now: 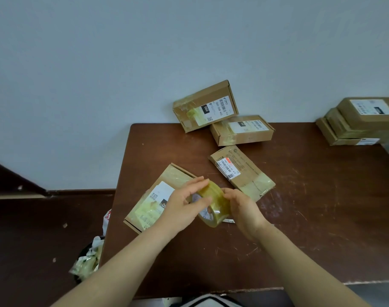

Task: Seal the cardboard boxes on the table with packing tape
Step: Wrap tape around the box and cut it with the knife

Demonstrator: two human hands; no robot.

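Both hands are on the roll of yellowish packing tape (213,203), held just above the brown table (299,207): the left hand (184,207) grips its near side with curled fingers, the right hand (244,207) clasps the far rim. A labelled cardboard box (154,196) lies under the left hand, another taped box (242,171) just beyond the roll, and two more boxes (224,118) sit by the wall.

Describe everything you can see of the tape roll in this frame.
The tape roll is a thick ring of yellowish, see-through tape on a white printed core. Tilted on edge over the table, it is gripped by both hands: the left hand across its top, the right hand on its right side.
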